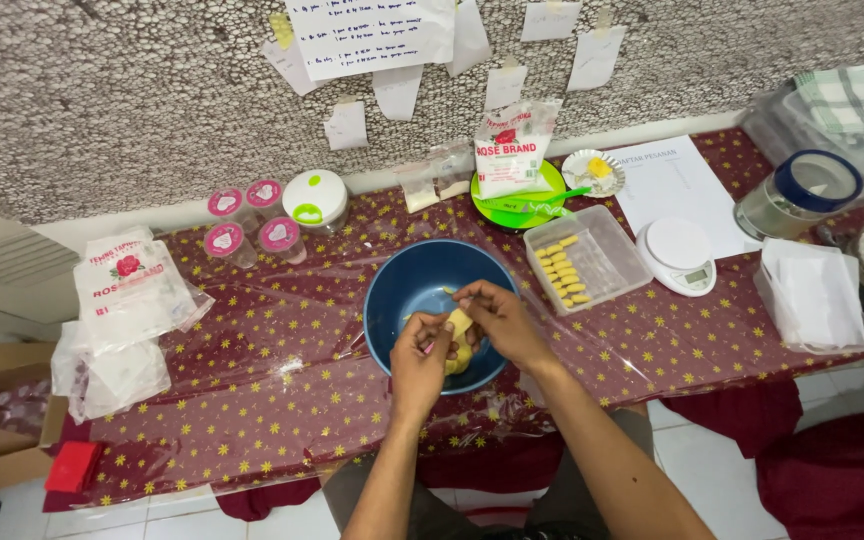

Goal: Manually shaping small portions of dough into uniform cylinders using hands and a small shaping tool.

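While I watch, both hands pinch yellow dough (460, 325) over the blue bowl (402, 290) | left hand (420, 352), right hand (497, 318) | tray (607, 250) at two o'clock | risk: squeezing hard could tear the dough.

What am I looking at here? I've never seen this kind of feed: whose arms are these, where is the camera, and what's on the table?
There is one picture, from a camera worn on a person's head, looking down. The two bare arms are that person's own. Both hands, left and right, pinch a small piece of yellow dough over a blue bowl. The table wears a maroon star-patterned cloth under clear plastic. To the right, a clear tray holds rows of small yellow dough pieces, then a white kitchen scale. To the left are pink-lidded jars and flour bags.
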